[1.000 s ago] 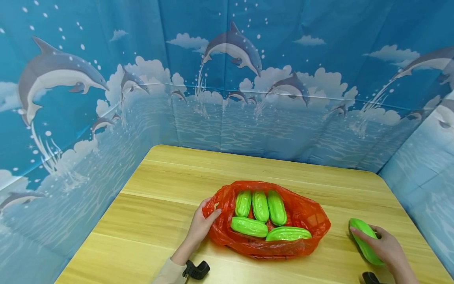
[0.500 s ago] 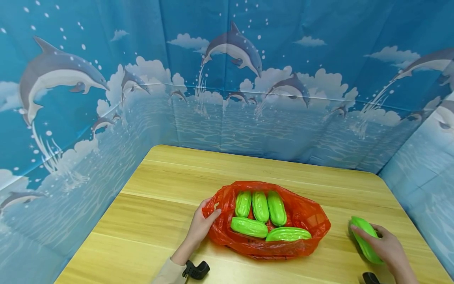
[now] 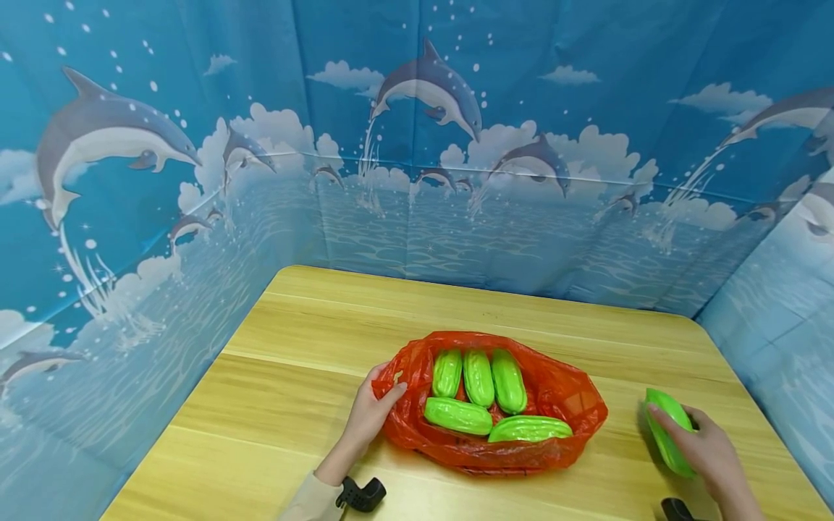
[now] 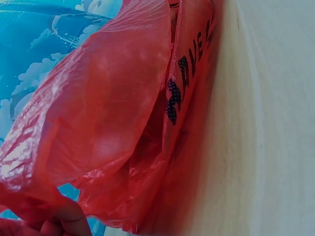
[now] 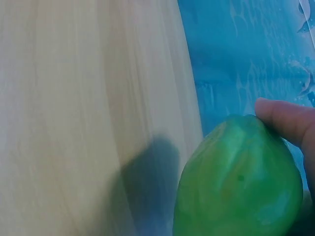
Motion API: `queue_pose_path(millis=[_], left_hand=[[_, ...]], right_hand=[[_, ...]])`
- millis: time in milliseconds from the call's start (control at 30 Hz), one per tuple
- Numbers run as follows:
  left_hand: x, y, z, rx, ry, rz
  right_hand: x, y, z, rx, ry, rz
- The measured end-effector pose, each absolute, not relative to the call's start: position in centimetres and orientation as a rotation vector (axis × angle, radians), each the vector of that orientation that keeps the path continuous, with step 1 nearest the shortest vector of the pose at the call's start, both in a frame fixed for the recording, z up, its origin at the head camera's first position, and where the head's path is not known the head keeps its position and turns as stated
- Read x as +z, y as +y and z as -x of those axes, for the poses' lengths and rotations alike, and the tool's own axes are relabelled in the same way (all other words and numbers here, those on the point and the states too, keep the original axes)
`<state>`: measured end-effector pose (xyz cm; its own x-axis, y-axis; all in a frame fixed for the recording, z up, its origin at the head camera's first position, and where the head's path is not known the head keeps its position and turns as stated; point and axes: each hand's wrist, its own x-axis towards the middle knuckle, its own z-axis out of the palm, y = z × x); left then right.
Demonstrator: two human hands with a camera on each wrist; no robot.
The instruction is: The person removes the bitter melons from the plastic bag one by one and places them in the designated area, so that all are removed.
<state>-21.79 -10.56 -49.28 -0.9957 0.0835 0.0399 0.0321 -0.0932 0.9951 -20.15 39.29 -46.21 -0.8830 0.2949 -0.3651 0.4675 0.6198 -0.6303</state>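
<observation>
In the head view, my left hand (image 3: 374, 411) pinches the left rim of a red plastic bag (image 3: 573, 394) that lies on the table with its mouth spread wide. Several glossy green ribbed gourd-like fruits (image 3: 478, 379) lie inside, some lengthwise at the back and some crosswise in front. To the right of the bag, my right hand (image 3: 713, 450) grips another green gourd-like fruit (image 3: 666, 430), thumb on its left side. Its rounded end and a finger show in the right wrist view. The left wrist view shows the bag's side with black print (image 4: 184, 71).
The wooden table (image 3: 313, 340) reaches back to a blue curtain (image 3: 521, 239) printed with dolphins, which also hangs at the left and right. Black wrist bands (image 3: 363, 495) sit on both wrists.
The green gourd-like fruit in my right hand has shifted slightly up in the head view and turned a little. My left hand and the bag stay where they were.
</observation>
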Motion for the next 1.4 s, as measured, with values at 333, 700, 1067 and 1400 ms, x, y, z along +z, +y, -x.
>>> queue_pose_path(millis=[333, 700, 1067, 1400], left_hand=[[-49.4, -10.5, 21.9, 2.296, 2.091, -0.14], [-49.3, -10.5, 21.9, 2.302, 2.066, -0.127], [-49.4, -10.6, 21.9, 2.288, 2.098, -0.138], [-49.3, -10.6, 21.9, 2.292, 2.089, -0.15]], right_hand=[[-45.3, 38.3, 20.3, -1.183, 2.7, -0.687], [-44.9, 37.8, 20.2, -1.219, 2.751, -0.686], [-44.3, 37.1, 19.9, -1.296, 2.807, -0.615], [-43.7, 36.5, 19.9, -1.349, 2.839, -0.616]])
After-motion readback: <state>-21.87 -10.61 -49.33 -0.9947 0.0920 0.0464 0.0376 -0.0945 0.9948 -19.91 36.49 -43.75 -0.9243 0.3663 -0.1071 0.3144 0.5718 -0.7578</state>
